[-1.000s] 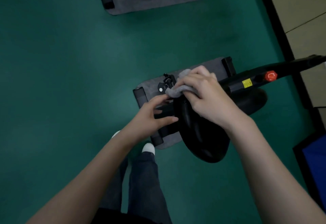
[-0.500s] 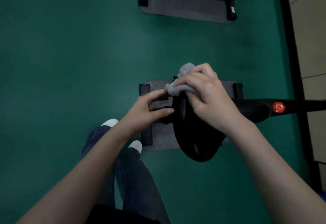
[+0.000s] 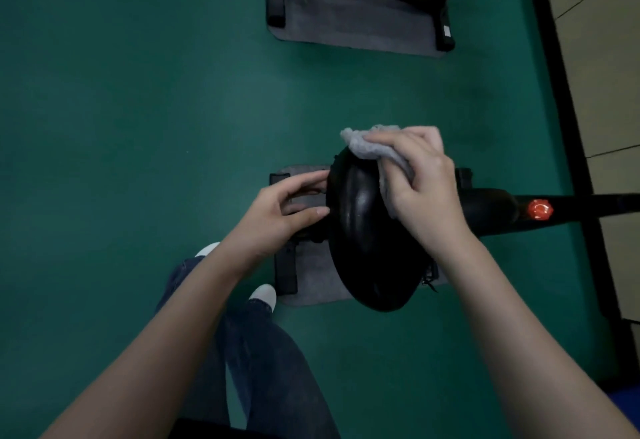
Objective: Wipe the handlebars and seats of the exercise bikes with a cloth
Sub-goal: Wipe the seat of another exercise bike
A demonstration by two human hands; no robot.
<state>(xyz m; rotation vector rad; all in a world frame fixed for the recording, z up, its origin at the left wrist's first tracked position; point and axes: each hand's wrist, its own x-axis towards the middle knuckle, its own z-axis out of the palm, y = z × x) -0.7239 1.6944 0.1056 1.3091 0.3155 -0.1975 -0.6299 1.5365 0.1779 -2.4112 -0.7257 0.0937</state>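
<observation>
Over on the left, the person's left hand is loose, fingers mostly straight, tips touching the side of the glossy black padded bike seat. The bunched grey fuzzy cloth sits on the seat's far end, gripped and pressed down by the right hand. Further right there's a round red knob.

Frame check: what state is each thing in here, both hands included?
Seat: bare except its far end, under the cloth.
Cloth: bunched, pressed on the seat's far end.
Right hand: holds the cloth against the seat.
Left hand: fingers straight, touching the seat's left side.
Red knob: untouched.
</observation>
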